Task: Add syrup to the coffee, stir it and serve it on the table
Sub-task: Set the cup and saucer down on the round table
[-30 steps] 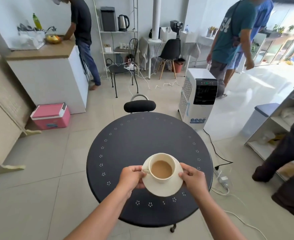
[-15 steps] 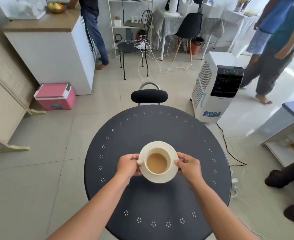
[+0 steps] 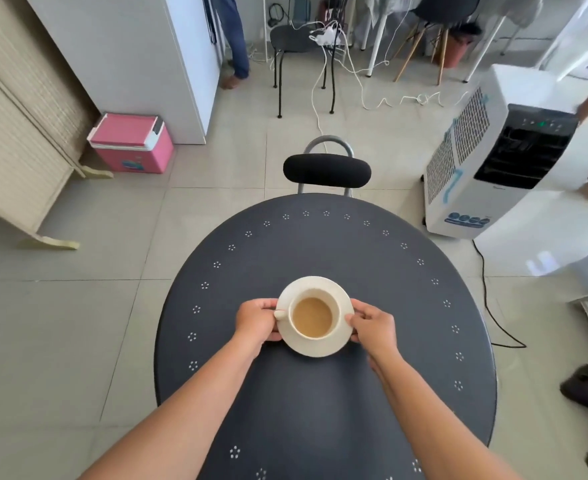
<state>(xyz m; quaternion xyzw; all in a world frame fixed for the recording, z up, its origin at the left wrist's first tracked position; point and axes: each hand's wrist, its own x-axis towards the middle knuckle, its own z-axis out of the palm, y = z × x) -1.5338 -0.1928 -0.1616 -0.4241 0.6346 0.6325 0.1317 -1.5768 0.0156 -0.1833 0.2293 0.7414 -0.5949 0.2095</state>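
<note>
Fingers of left hand [image 3: 256,322] and right hand [image 3: 372,327] are pinching opposite saucer [image 3: 315,347] rims; cup [image 3: 311,317] is brimming, fragile, liable to slide, so rim holds are suiting it.

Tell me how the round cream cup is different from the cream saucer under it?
The round cream cup is deep and holds milky brown coffee; the cream saucer is shallow and holds only the cup. The saucer is wider than the cup, and its rim shows all round. The cup has a small handle; the saucer has none. Both are round and the same cream colour.
</note>
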